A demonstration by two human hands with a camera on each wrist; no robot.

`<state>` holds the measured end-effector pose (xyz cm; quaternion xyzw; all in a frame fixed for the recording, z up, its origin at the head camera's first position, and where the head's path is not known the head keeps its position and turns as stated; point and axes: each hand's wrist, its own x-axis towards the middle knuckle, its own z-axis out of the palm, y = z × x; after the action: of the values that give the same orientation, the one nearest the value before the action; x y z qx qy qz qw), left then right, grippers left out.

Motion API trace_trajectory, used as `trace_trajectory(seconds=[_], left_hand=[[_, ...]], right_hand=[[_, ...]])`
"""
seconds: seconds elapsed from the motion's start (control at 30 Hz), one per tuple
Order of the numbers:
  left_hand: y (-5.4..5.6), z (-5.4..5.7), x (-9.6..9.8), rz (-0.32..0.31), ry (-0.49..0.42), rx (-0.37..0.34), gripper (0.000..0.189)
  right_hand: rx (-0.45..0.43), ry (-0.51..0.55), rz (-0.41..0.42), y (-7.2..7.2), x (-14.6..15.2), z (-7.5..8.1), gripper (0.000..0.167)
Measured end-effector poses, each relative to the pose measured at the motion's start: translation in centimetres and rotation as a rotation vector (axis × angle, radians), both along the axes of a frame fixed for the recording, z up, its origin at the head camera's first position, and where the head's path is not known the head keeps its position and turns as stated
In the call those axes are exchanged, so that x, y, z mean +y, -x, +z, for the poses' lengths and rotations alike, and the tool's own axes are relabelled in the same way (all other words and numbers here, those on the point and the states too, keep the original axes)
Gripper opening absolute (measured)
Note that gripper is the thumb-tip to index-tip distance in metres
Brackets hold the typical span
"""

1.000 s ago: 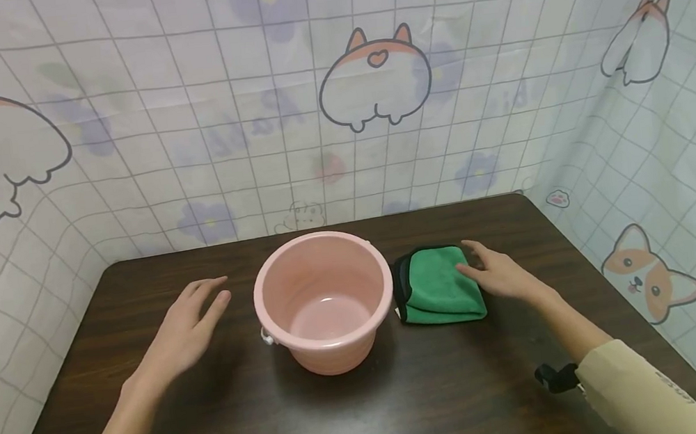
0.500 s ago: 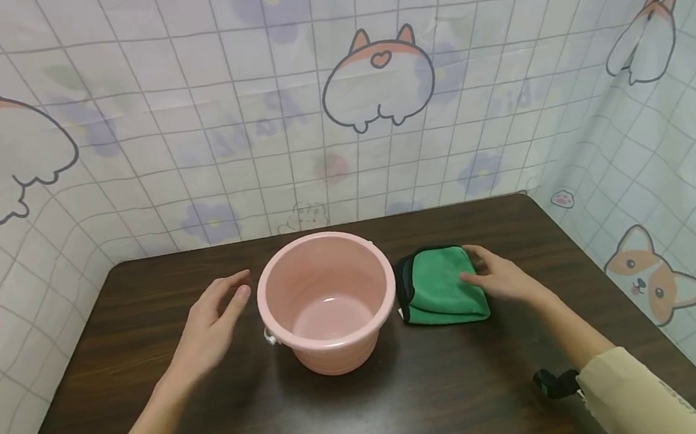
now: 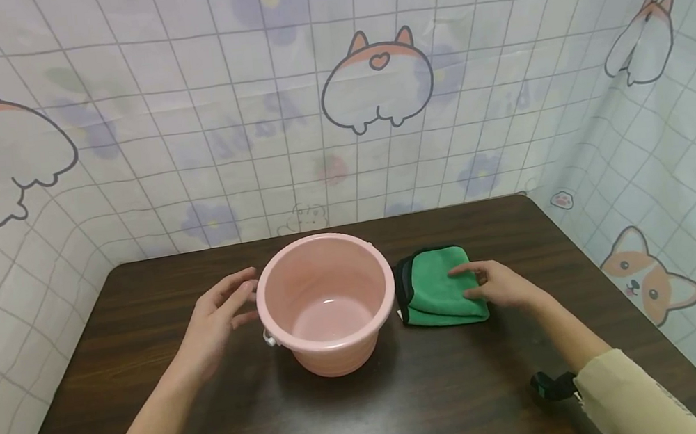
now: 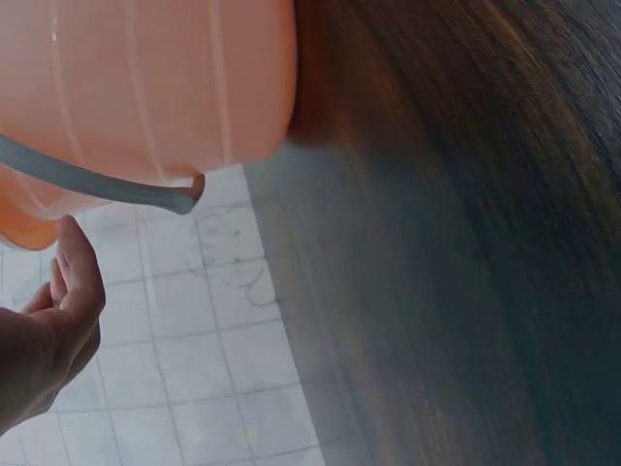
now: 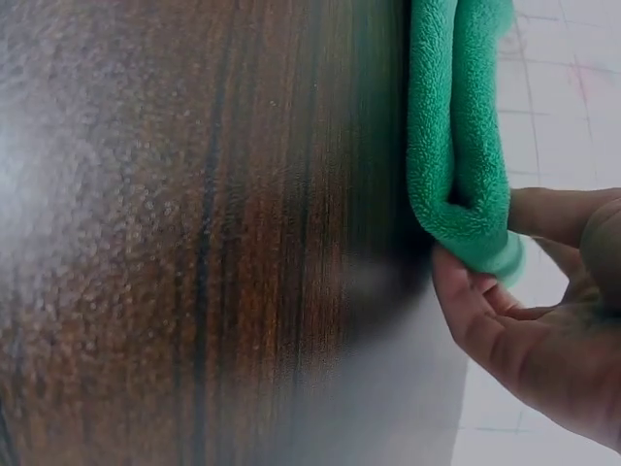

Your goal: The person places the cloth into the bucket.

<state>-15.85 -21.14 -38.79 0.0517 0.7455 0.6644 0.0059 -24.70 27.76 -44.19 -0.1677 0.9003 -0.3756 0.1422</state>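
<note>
- one pink bucket [image 3: 325,296] stands upright near the middle of the dark wood-grain table [image 3: 355,426] in the head view, its mouth facing up.
- just to its right lies the green cloth [image 3: 439,285], folded, with a black border along its left side.
- the left hand [image 3: 215,320] is at the bucket's left side, fingers loosely bent, thumb and fingers parted.
- the right hand [image 3: 505,284] reaches onto the right part of the cloth.
- behind, the wall covering [image 3: 281,174] shows grid lines, flowers and cartoon corgis.
- in the left wrist view, the grey handle [image 4: 97,180] curves along the bucket's outside; a left fingertip sits just beside the rim, and i cannot tell whether it touches.
- in the right wrist view, the right hand pinches the cloth's thick folded edge, one digit above, another beneath, close to the tabletop; how firmly, i cannot tell.
</note>
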Motion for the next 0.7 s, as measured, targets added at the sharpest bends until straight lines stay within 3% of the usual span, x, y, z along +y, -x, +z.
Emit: trace_trajectory(seconds=[0.3, 0.53, 0.7], left_hand=[[0.3, 0.3, 0.1, -0.032, -0.109, -0.087, 0.055], [0.3, 0.4, 0.3, -0.083, -0.153, -0.133, 0.056], [0.6, 0.3, 0.3, -0.084, -0.21, -0.172, 0.056]], right_hand=[[-0.04, -0.013, -0.014, -0.1, -0.2, 0.3, 0.045], [-0.023, 0.034, -0.022, -0.4, -0.5, 0.9, 0.047], [-0.001, 0.067, -0.02, -0.6, -0.7, 1.3, 0.052]])
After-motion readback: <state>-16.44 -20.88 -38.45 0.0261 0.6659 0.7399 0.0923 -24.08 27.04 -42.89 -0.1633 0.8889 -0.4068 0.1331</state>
